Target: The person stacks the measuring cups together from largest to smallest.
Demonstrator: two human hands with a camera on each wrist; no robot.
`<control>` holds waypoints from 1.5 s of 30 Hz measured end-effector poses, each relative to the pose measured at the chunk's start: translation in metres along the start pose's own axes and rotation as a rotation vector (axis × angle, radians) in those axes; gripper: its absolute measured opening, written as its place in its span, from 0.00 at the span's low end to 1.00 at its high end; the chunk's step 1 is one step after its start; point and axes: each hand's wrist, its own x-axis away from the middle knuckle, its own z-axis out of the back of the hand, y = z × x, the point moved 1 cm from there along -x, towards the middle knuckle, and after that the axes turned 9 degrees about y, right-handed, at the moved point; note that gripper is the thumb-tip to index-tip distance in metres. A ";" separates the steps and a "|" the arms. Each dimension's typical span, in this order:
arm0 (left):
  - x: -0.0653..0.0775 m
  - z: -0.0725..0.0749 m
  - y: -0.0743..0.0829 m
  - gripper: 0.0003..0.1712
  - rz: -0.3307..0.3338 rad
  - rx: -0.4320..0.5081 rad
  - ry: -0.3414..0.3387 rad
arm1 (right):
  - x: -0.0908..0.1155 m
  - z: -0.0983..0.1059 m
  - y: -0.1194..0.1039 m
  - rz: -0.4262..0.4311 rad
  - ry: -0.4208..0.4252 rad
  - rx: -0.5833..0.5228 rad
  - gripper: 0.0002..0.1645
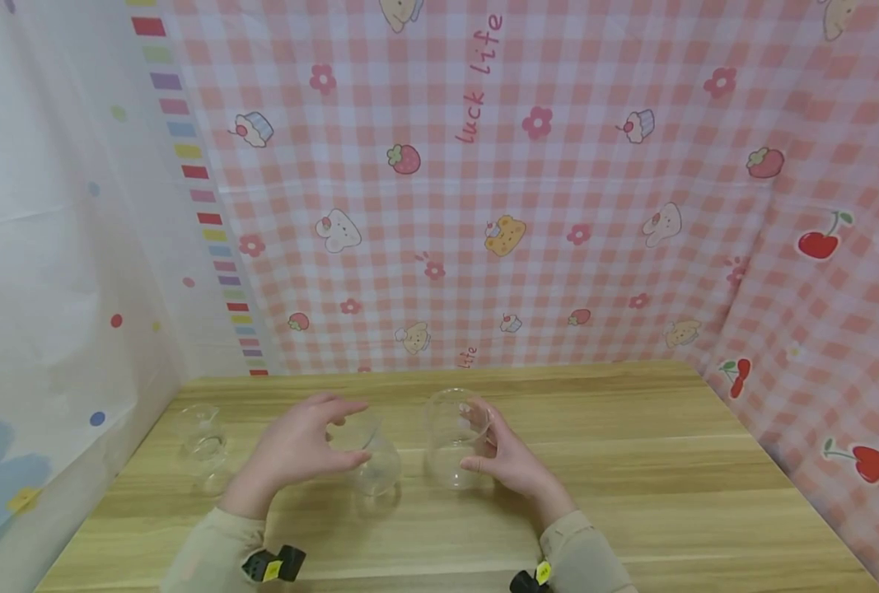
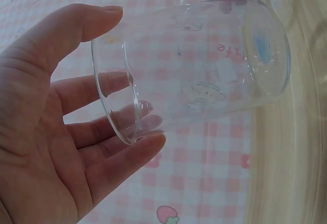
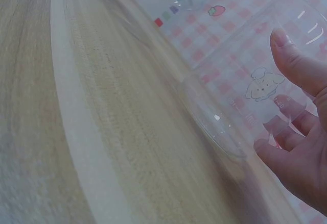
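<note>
In the head view, two clear glass vessels stand side by side near the middle of the wooden table. My left hand (image 1: 298, 449) is spread about the mouth of the smaller glass vessel (image 1: 378, 473), thumb and fingers apart on either side. The left wrist view shows the thumb beside its rim (image 2: 110, 114) and several fingers through the glass, with a blue mark on its base. My right hand (image 1: 509, 457) holds the larger beaker (image 1: 446, 453) at its side, thumb in front and fingers behind the wall. Faint printed markings show on this beaker in the right wrist view.
More clear glassware (image 1: 205, 445) stands at the table's left side. A pink checked curtain (image 1: 439, 280) hangs along the back edge, with another cloth (image 1: 854, 354) on the right. Small black cameras (image 1: 274, 565) sit at both wrists.
</note>
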 end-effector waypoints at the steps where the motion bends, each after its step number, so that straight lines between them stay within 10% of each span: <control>1: 0.000 0.000 0.000 0.36 -0.001 0.004 0.001 | 0.000 0.000 0.000 0.001 -0.001 -0.002 0.53; 45: -0.019 0.026 0.022 0.38 -0.066 0.013 0.017 | -0.004 -0.001 0.003 -0.035 0.014 -0.006 0.52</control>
